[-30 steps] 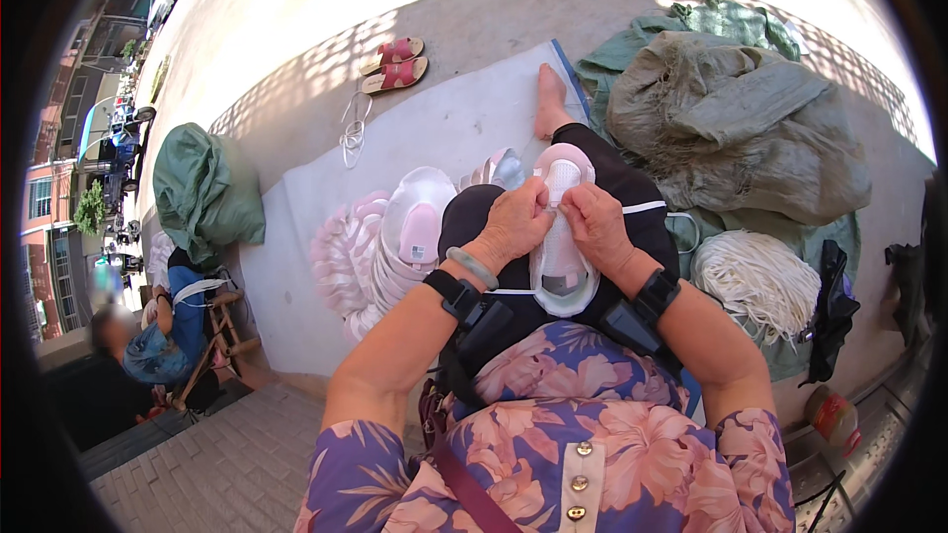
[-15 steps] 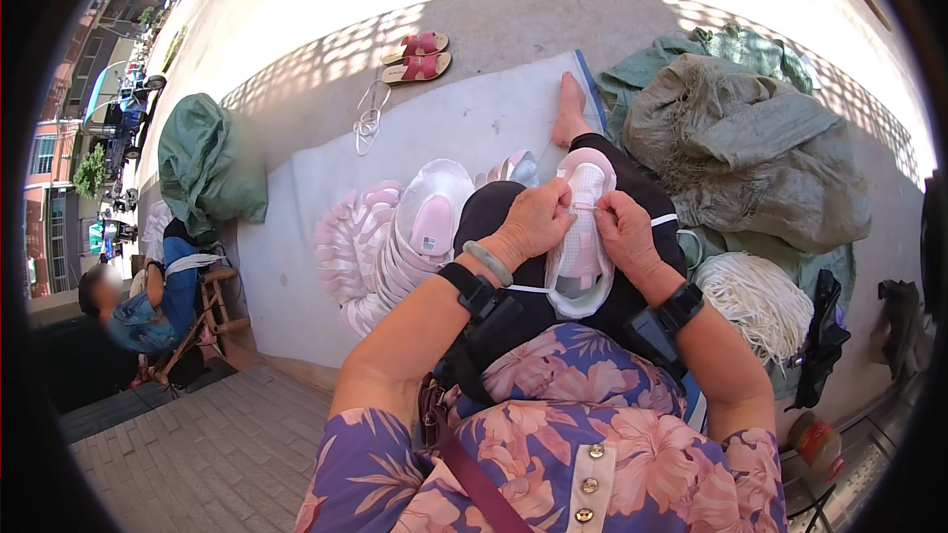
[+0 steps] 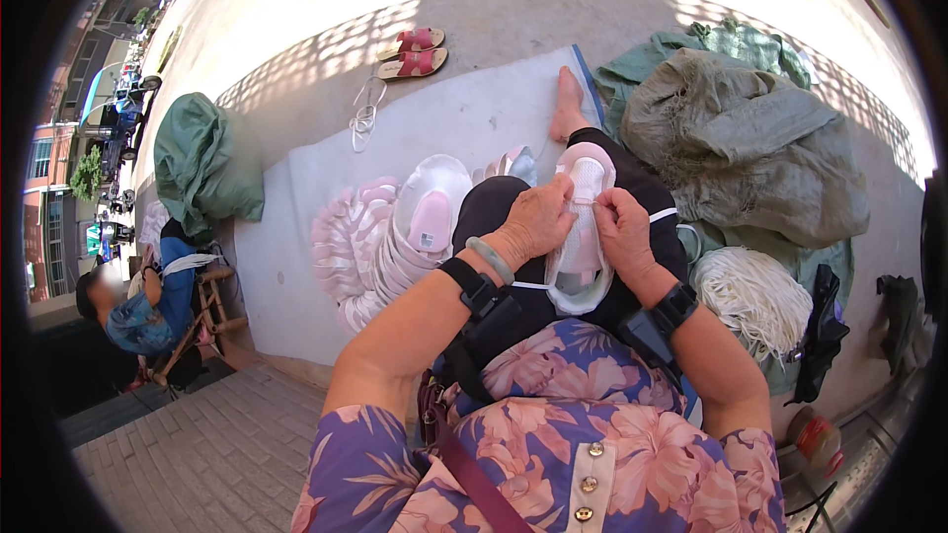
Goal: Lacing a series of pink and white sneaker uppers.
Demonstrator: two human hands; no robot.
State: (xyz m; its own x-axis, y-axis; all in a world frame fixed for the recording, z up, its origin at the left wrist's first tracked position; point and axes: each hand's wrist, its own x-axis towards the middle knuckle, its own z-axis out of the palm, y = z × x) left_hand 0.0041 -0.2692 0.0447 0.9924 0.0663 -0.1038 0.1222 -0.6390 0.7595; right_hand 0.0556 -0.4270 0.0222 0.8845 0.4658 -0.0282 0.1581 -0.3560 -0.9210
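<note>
A white and pink shoe upper [image 3: 583, 255] lies lengthwise across my lap on black trousers, its rounded toe pointing away from me. My left hand [image 3: 536, 224] is closed at the upper's left edge, thumb and fingers pinching near the middle of its opening. Opposite it, my right hand [image 3: 625, 229] pinches at the right edge, apparently on a thin white shoelace [image 3: 664, 213], part of which crosses my right thigh. Another white strand shows below my left wrist. The fingers partly hide the exact grip points. Left of my knee, a curved row of similar shoe uppers [image 3: 432, 222] lies nested together.
A pale sheet [image 3: 296, 237] covers the ground, with loose white lace [image 3: 363, 125] and red sandals [image 3: 413, 63] beyond. Sacks [image 3: 741, 143] and a bundle of white laces [image 3: 748, 301] lie right. A green sack [image 3: 205, 163] and a seated person [image 3: 143, 311] are left.
Both hands stay at the shoe upper, the right fingers shifting slightly up and closer to the left hand. The view has shifted a little.
</note>
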